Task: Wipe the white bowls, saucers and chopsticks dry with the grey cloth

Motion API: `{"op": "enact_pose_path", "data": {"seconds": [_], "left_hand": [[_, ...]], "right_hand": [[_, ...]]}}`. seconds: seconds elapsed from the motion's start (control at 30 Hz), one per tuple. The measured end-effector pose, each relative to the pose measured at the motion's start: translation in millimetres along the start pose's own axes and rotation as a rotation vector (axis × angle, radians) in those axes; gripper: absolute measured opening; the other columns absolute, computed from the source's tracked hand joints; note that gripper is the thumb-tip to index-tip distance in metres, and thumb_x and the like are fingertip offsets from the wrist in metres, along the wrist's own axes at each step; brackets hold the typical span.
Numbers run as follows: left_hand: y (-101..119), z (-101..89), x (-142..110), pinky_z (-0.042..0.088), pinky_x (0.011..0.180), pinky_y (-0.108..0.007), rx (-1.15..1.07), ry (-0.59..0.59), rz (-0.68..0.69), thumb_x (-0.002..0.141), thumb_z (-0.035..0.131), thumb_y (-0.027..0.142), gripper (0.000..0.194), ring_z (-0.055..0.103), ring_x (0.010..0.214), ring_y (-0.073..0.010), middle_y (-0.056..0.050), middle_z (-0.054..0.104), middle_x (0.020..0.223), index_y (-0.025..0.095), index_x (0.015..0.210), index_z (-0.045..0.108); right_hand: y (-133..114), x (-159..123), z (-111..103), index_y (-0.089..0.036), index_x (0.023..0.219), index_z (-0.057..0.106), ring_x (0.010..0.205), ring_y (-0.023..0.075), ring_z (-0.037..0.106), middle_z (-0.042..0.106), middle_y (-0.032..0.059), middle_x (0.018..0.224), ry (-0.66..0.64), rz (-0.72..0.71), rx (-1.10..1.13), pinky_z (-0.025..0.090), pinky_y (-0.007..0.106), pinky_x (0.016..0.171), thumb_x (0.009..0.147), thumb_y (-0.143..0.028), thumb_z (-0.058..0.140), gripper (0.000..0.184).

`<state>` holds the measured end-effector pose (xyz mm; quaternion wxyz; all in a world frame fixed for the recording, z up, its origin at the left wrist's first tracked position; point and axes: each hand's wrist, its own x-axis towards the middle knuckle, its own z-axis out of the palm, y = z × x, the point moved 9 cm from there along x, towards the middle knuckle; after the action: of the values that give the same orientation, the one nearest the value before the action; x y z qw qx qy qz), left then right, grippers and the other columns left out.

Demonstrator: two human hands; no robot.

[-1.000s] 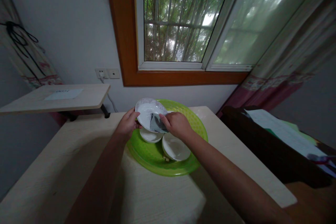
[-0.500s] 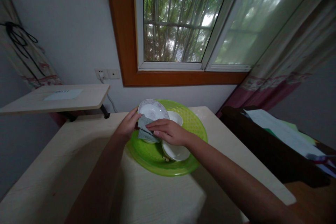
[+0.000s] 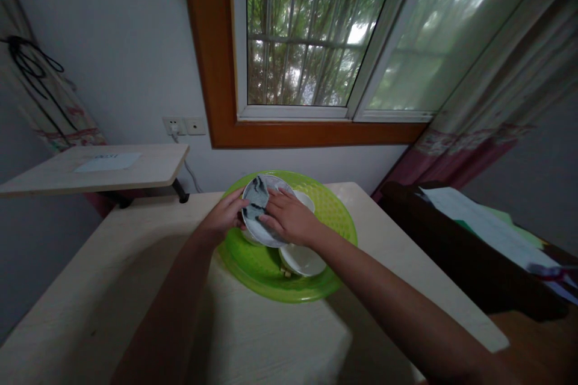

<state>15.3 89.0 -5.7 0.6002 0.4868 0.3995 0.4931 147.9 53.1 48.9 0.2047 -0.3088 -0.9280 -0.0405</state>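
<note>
My left hand (image 3: 226, 213) grips the left rim of a white plate (image 3: 266, 237), which is tilted above a green basin (image 3: 253, 272). Pressed against the plate's inner face is a grey-green cloth (image 3: 256, 194) with dark streaks, and my right hand (image 3: 291, 215) is closed on it, its fingers partly hiding it. Below my right wrist a white bowl (image 3: 303, 260) lies in the basin. Another white bowl (image 3: 306, 199) shows only in part behind my right hand. A small tan piece (image 3: 285, 272) by the front bowl is too small to name.
The basin stands on a pale wooden table (image 3: 271, 337) close to the wall and window (image 3: 316, 30). A small raised shelf (image 3: 135, 177) with a paper label is at the left. At the right, papers (image 3: 478, 222) lie on a dark surface.
The plate has come down slightly to the right and turned in my left hand. The cloth has moved up from the plate's lower edge onto its inner face, with my right hand following.
</note>
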Motion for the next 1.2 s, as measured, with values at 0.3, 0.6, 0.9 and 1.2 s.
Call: {"op": "enact_pose_path", "data": {"seconds": [0.3, 0.6, 0.9, 1.2], "left_hand": [[5, -6.8, 0, 0.037, 0.041, -0.021, -0.031, 0.089, 0.033, 0.077, 0.064, 0.027, 0.05, 0.051, 0.053, -0.0129, -0.003, 0.064, 0.076, 0.016, 0.126, 0.066], [2, -11.9, 1, 0.038, 0.042, -0.02, -0.058, 0.137, 0.005, 0.078, 0.063, 0.025, 0.05, 0.055, 0.053, -0.0119, -0.001, 0.063, 0.075, 0.013, 0.126, 0.063], [5, -9.6, 1, 0.037, 0.043, -0.02, -0.085, 0.115, 0.022, 0.079, 0.063, 0.025, 0.048, 0.054, 0.053, -0.0111, -0.001, 0.064, 0.076, 0.014, 0.125, 0.065], [8, -6.6, -1, 0.038, 0.043, -0.021, -0.066, 0.112, 0.009, 0.078, 0.064, 0.025, 0.053, 0.052, 0.052, -0.0119, 0.0, 0.06, 0.071, 0.011, 0.129, 0.062]], "right_hand": [[23, 0, -6, -0.011, 0.138, 0.06, 0.137, 0.0279, 0.051, 0.058, 0.0156, 0.145, 0.064, 0.217, -0.188, 0.035, 0.042, 0.116, 0.106, -0.043, 0.038, 0.05], [37, -5, -17, -0.014, 0.086, 0.078, 0.078, 0.0234, 0.072, 0.077, 0.0151, 0.087, -0.07, 0.47, -0.33, 0.045, 0.034, 0.077, 0.108, -0.047, 0.025, 0.066], [22, -6, -5, -0.016, 0.08, 0.072, 0.075, 0.0167, 0.066, 0.075, 0.0086, 0.082, -0.065, 0.218, -0.076, 0.04, 0.028, 0.072, 0.108, -0.044, 0.027, 0.06], [-9, -10, -7, -0.016, 0.101, 0.076, 0.084, 0.0163, 0.07, 0.076, 0.0077, 0.092, -0.024, -0.116, 0.436, 0.05, 0.028, 0.083, 0.109, -0.037, 0.03, 0.052]]}}
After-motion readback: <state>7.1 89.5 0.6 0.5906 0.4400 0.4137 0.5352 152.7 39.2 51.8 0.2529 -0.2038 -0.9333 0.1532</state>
